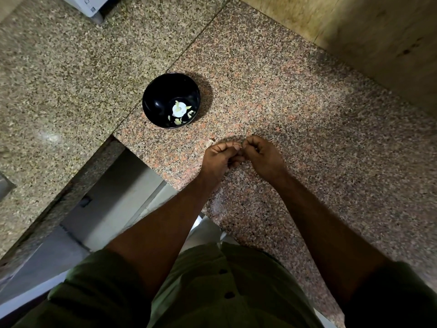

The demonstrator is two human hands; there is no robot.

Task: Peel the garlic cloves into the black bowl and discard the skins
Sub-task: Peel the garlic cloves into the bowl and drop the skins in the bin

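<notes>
The black bowl [156, 95] stands on the granite counter [295, 95], up and to the left of my hands. Inside it lie a white garlic head [179, 109] and several small pale cloves [178, 121]. My left hand [221, 157] and my right hand [261, 153] meet fingertip to fingertip low over the counter, fingers curled, pinching a small garlic clove [240, 145] between them; the clove is almost wholly hidden. A scrap of pale skin [209, 143] lies on the counter just left of my left hand.
The counter edge runs diagonally on the left, with a drop to the cabinet front [111, 197] below. A white appliance corner [87, 5] sits at the top left. A tiled wall [369, 36] rises at the upper right.
</notes>
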